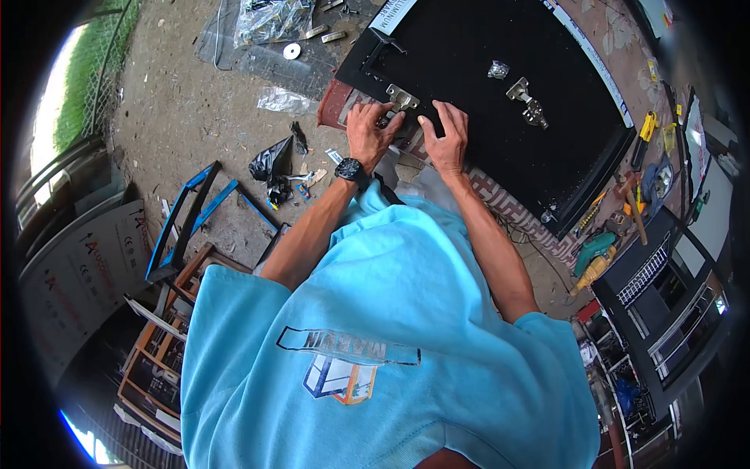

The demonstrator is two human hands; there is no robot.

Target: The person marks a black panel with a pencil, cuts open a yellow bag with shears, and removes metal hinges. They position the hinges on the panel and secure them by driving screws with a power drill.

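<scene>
A black panel (453, 47) lies before me with a metal cabinet hinge (402, 98) at its near left edge. My left hand (369, 133), a dark watch on its wrist, has its fingers closed on the near part of this hinge. What lies under its fingertips is partly hidden. Just to the right, my right hand (445, 139) rests at the panel's near edge, thumb and fingers apart, holding nothing I can see. A second hinge (529, 102) lies on the panel farther right, beside a small clear plastic packet (498, 69).
Plastic bags (273, 19) and a white roll (291, 51) lie on the ground at far left. Blue-and-black frame pieces (191, 215) stand at left. Along the right are a yellow cutter knife (645, 134), a hammer (634, 211) and a green power drill (595, 252).
</scene>
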